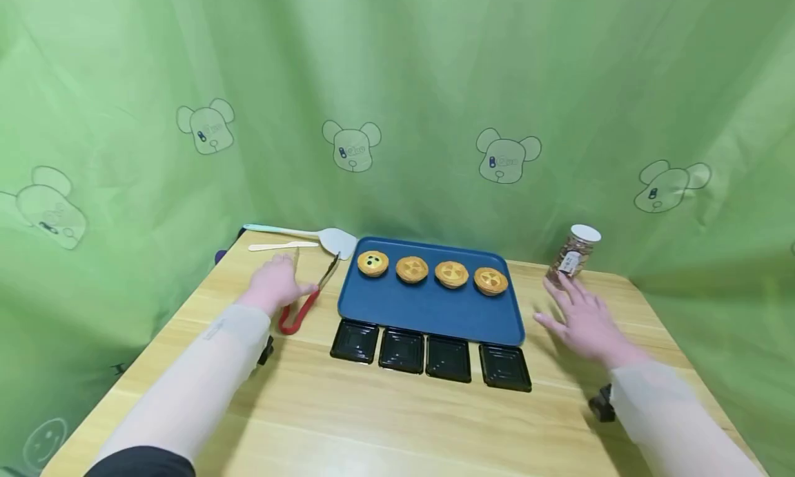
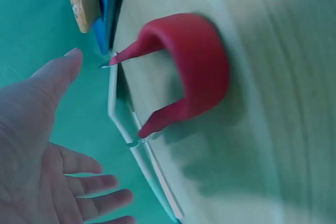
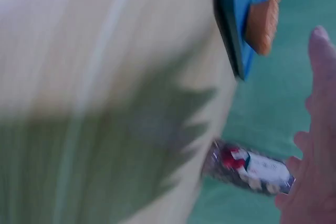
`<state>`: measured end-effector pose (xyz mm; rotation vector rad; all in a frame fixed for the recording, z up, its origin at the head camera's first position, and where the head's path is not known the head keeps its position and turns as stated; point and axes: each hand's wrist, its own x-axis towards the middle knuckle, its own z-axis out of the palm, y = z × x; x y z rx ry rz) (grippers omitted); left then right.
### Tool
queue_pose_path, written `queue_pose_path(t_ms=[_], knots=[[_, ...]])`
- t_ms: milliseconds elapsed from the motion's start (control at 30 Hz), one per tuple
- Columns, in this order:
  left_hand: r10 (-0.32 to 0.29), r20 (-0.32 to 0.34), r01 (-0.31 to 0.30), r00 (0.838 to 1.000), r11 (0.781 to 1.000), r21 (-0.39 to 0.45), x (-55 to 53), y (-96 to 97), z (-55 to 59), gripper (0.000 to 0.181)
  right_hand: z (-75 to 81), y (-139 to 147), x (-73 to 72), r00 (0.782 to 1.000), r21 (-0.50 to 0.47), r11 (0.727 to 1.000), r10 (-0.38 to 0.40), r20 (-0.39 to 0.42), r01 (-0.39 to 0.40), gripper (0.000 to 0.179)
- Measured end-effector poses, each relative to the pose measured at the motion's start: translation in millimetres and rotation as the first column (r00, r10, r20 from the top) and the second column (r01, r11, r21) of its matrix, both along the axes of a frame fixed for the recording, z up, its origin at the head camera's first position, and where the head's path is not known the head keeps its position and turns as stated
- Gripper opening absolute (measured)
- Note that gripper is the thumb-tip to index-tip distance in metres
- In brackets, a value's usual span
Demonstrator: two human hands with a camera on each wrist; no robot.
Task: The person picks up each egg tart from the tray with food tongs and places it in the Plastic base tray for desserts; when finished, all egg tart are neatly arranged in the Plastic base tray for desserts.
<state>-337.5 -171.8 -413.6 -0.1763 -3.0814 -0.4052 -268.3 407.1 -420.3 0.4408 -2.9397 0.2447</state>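
Observation:
My left hand (image 1: 276, 281) hovers over the left side of the table with its fingers spread, holding nothing. Beneath and beside it lie tongs with a red handle (image 1: 304, 313); in the left wrist view the bent red grip (image 2: 202, 66) stands apart from the fingers. On the right, my right hand (image 1: 586, 325) reaches forward with fingers extended, just in front of a jar (image 1: 570, 259) with a white lid and brownish contents. The right wrist view has the jar (image 3: 252, 170) beyond the fingers. Between the hands, a blue tray (image 1: 428, 318) bears a row of several tarts (image 1: 451, 274).
Several black square plastic trays (image 1: 401, 351) line the blue tray's near edge. A pale spatula (image 1: 337, 242) and a white plastic knife (image 1: 282, 246) lie at the back left. Behind the wooden table (image 1: 348, 422) hangs a green curtain (image 1: 422, 63) with bear prints.

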Motion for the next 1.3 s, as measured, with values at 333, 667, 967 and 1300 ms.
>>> queue_pose_path(t_ms=[333, 667, 967, 1300], knots=[[0.087, 0.136, -0.09, 0.987, 0.996, 0.015, 0.6, 7.8, -19.4, 0.068, -27.3, -33, -25.1, 0.99, -0.054, 0.993, 0.107, 0.094, -0.103, 0.074], [0.129, 0.127, -0.133, 0.983, 0.991, 0.027, -4.9, 20.0, -23.5, 0.059, -35.8, -30, -31.3, 0.981, -0.095, 0.994, 0.074, 0.18, -0.057, 0.072], [0.147, 0.141, -0.156, 0.979, 0.986, 0.059, -6.4, 23.2, -22.3, 0.05, -44.2, -33, -32.7, 0.974, -0.109, 0.992, 0.08, 0.212, -0.058, 0.074], [0.148, 0.223, -0.191, 0.964, 0.964, 0.187, 4.2, 6.0, -6.9, 0.063, -44.6, -37, -32.8, 0.967, -0.106, 0.994, 0.062, 0.249, -0.036, 0.078]])
